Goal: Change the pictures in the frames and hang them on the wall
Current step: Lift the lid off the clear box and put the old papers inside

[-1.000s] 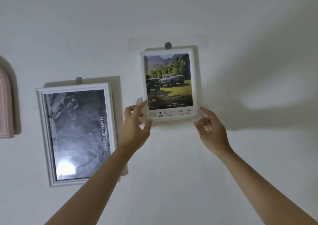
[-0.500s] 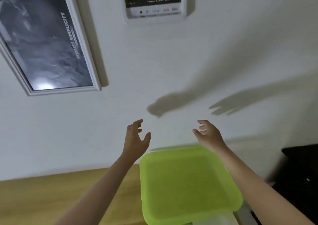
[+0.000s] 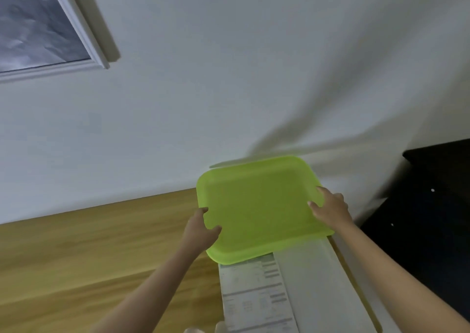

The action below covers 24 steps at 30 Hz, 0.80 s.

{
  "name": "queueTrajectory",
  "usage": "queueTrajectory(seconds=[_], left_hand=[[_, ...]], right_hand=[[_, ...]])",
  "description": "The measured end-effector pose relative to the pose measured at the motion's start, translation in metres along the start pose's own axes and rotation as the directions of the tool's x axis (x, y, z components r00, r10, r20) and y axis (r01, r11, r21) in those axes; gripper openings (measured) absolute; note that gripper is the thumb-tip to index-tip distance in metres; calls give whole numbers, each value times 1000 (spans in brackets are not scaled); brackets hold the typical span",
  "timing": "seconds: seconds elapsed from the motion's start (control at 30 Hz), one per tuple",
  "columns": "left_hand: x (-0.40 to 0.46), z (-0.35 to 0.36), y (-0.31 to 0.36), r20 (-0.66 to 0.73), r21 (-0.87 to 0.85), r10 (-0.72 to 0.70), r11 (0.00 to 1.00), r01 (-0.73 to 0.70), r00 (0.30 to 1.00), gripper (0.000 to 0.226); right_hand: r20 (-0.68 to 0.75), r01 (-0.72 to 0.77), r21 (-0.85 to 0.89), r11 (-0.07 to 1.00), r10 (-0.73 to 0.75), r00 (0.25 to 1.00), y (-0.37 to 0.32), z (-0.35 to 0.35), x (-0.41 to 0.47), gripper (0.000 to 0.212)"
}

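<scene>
Frame (image 3: pixel 76 27) with its white border and dark grey picture hangs on the wall (image 3: pixel 229 78) at the upper left of the view, cut by the edge. Lower centre, we have both hands on a lime-green tray (image 3: pixel 259 205). Our left hand (image 3: pixel 201 233) curls its fingers over the tray's left rim, thumb on top. Our right hand (image 3: pixel 330 208) clamps the right rim, fingers spread slightly. Under the tray lies a white box (image 3: pixel 305 289) carrying a printed sheet (image 3: pixel 254 297), beside a wooden surface (image 3: pixel 89 251). Dark furniture (image 3: pixel 427 205) fills the right edge.
</scene>
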<state>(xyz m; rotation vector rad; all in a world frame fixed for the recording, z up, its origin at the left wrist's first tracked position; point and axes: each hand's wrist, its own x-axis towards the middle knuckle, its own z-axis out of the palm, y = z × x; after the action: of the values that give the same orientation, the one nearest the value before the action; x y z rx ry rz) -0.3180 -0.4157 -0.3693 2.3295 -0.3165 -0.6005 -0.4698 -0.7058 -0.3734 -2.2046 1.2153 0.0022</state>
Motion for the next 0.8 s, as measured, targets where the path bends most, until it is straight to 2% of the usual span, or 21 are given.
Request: queueTrajectory(seconds=[0.13, 0.33, 0.63, 0.8], left_hand=[[0, -2, -2, -12, -7, -6, 1000, 6, 1000, 67], [3, -3, -6, -2, -86, 7, 996, -7, 1000, 80], [0, -16, -26, -35, -236, 72, 969, -78, 997, 80], [-15, -56, -65, -69, -275, 48, 959, -65, 996, 81]], right_hand=[[-31, -15, 25, 1000, 16, 999, -3, 0, -1, 62], [-72, -60, 67, 996, 65, 995, -8, 1, -4, 64], [-227, -45, 104, 994, 68, 972, -33, -4, -34, 61], [-178, -39, 77, 996, 52, 983, -73, 18, -73, 62]])
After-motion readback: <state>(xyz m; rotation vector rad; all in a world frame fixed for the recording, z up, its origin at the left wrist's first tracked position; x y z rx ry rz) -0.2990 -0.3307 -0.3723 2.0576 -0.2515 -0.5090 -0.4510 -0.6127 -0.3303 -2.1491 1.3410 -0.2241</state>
